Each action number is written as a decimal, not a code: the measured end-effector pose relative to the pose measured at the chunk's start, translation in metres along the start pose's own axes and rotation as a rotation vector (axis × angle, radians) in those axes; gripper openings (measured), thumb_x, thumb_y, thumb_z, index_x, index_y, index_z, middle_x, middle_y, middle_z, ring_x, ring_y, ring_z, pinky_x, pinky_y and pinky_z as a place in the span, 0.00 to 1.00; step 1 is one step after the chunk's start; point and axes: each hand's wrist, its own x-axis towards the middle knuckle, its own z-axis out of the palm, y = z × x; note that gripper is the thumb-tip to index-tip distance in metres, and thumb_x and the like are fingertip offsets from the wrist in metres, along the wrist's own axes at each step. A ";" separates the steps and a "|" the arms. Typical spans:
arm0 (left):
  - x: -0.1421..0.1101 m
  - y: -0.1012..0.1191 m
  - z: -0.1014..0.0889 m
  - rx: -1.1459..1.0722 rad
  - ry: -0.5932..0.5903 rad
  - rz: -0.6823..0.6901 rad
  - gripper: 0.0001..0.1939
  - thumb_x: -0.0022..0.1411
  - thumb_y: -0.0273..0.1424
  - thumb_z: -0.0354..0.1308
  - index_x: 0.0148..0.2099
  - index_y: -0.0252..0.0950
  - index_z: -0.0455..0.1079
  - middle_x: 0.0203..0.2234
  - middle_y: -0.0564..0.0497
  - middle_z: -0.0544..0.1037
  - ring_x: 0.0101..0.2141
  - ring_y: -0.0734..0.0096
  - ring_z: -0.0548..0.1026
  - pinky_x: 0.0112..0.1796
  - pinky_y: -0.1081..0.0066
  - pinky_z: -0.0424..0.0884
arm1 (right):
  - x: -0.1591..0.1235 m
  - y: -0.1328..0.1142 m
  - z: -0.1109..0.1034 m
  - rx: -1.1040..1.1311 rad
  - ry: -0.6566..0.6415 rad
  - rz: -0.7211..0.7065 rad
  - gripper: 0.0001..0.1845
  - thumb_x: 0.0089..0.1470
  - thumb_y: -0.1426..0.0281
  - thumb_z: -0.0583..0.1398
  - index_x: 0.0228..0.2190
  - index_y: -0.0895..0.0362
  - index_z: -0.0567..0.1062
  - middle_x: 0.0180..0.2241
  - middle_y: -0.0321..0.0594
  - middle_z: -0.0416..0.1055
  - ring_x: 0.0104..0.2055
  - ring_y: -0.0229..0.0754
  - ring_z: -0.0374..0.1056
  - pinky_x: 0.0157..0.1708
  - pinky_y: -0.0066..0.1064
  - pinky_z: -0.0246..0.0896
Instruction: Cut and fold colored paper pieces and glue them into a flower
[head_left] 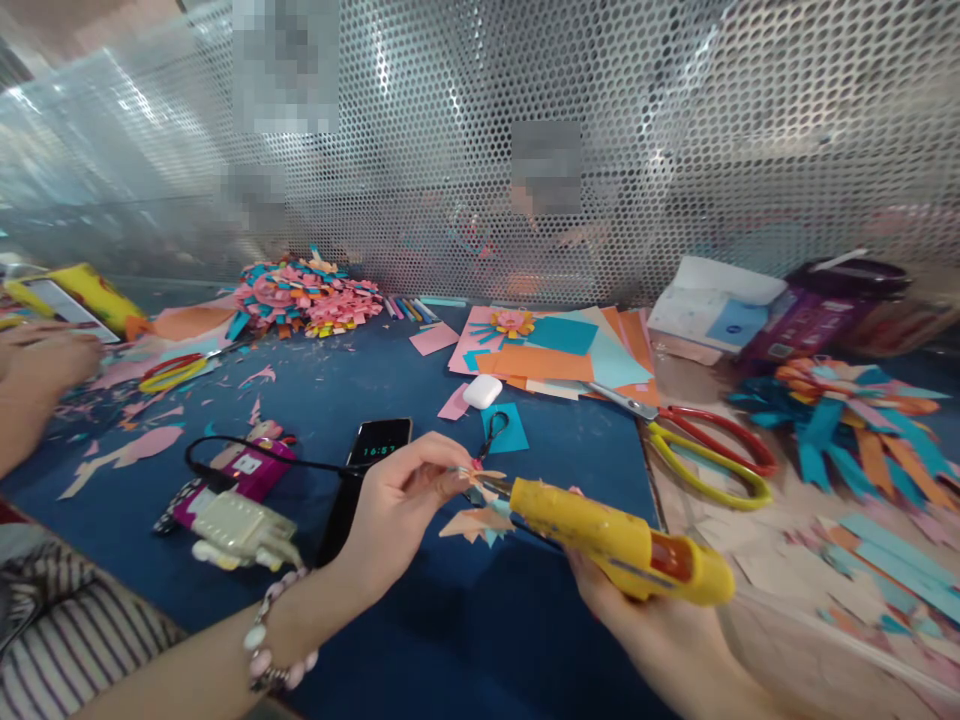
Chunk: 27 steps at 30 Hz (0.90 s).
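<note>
My left hand pinches a small paper flower piece made of orange, pink and teal bits, just above the blue table. My right hand grips a yellow glue gun from below. The gun's nozzle points left and touches the paper piece at my left fingertips. A bead bracelet sits on my left wrist. A small pair of black thread snips lies on a teal paper square just beyond the piece.
A phone, a pink device with a black cable and a white plug lie to the left. Sheets of coloured paper, red and yellow scissors, and paper flowers are spread about. Another person's hand rests at far left. Perforated metal screen behind.
</note>
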 end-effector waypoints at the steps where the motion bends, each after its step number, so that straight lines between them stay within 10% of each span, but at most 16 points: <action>1: 0.000 0.000 0.000 -0.001 0.004 -0.002 0.02 0.56 0.29 0.63 0.31 0.36 0.74 0.29 0.49 0.74 0.34 0.69 0.72 0.35 0.71 0.70 | 0.000 0.000 0.000 0.006 -0.013 -0.004 0.06 0.46 0.64 0.62 0.28 0.53 0.72 0.23 0.37 0.74 0.24 0.45 0.72 0.24 0.27 0.72; 27: -0.003 0.004 0.002 0.343 0.156 0.156 0.01 0.55 0.26 0.62 0.31 0.37 0.73 0.31 0.50 0.76 0.34 0.70 0.73 0.34 0.75 0.68 | -0.005 -0.004 0.008 -0.231 -0.006 -0.139 0.05 0.53 0.65 0.60 0.32 0.51 0.69 0.30 0.38 0.70 0.26 0.40 0.66 0.22 0.29 0.61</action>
